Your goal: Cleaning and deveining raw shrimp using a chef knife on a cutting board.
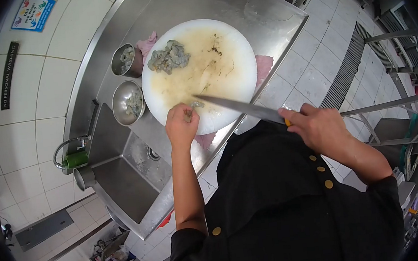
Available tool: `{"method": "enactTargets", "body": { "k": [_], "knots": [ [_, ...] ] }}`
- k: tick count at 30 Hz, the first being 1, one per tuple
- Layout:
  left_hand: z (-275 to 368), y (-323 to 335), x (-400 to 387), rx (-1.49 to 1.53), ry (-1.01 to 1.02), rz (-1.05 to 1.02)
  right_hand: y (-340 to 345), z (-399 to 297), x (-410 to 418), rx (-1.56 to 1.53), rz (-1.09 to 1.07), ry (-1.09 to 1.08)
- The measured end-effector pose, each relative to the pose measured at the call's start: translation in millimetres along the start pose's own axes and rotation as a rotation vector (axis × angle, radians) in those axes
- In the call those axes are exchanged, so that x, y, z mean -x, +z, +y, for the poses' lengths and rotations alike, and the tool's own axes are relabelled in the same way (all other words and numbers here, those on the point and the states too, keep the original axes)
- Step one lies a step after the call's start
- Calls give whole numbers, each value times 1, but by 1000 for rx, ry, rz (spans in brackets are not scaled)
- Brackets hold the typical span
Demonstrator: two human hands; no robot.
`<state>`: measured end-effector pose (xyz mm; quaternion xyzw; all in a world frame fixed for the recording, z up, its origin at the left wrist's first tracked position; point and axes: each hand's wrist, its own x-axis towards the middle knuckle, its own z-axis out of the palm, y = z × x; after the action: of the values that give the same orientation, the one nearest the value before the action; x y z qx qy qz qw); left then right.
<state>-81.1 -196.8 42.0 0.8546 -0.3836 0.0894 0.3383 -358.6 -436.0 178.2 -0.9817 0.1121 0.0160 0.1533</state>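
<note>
My right hand (pixel 318 124) grips the yellow handle of a chef's knife (pixel 242 107), whose long blade reaches left over a round white cutting board (pixel 239 46). Close to the blade's tip lies a small piece of raw shrimp (pixel 197 104). My left hand (pixel 182 123) is at the board's near left edge with fingers curled, pinching a greyish bit that looks like shrimp (pixel 188 116). A pile of raw peeled shrimp (pixel 169 57) rests on the far left of the board. Dark vein scraps (pixel 217 49) are smeared across its right half.
Left of the board stand a deep metal container (pixel 138 64) and a metal bowl (pixel 119 101), both holding shrimp. Pink cloths (pixel 264 66) stick out under the board. A sink basin (pixel 124 186) with a faucet (pixel 59 149) lies at the left. The steel counter's edge (pixel 280 55) runs along my side.
</note>
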Motion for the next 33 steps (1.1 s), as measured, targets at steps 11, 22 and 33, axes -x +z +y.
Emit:
{"method": "enactTargets", "body": {
  "k": [11, 22, 33],
  "knots": [
    [4, 1, 16, 74, 17, 3, 1, -4, -6, 26, -15, 26],
    [-31, -39, -5, 75, -244, 134, 6, 3, -1, 26, 76, 107],
    [-92, -24, -118, -157, -106, -26, 25, 16, 14, -64, 13, 184]
  ]
}}
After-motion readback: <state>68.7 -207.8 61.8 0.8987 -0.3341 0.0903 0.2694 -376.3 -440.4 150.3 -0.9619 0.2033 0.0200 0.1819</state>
